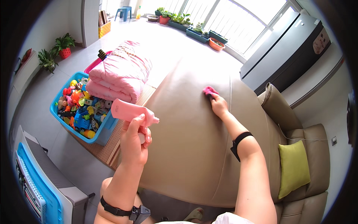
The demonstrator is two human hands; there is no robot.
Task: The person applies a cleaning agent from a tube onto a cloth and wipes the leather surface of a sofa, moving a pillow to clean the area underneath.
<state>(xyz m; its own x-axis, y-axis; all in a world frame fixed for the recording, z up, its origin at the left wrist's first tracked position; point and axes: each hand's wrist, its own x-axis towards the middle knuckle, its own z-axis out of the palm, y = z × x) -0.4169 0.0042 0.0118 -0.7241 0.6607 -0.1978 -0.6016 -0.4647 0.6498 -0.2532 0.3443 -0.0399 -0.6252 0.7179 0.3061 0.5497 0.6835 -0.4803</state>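
Observation:
My left hand (137,131) grips a pink squeeze bottle (130,112), tilted with its bare nozzle pointing right. A small whitish round piece, perhaps its cap, is tucked under the same hand's fingers. Farther out, my right hand (219,104) holds a bright pink fuzzy pad or brush (209,90) with a dark part near the fingers. That pink end appears to rest on the tan leather seat (184,140) of a sofa, close to a seam. Sheen covers the leather toward the window. My right fingers hide part of the dark piece.
Left of the seat, a blue tub (107,131) of toys stands on a striped mat (107,156), beside a folded pink quilt (117,72). A green cushion (293,169) leans on the sofa back at right. A refrigerator (282,50) and potted plants (179,21) are beyond.

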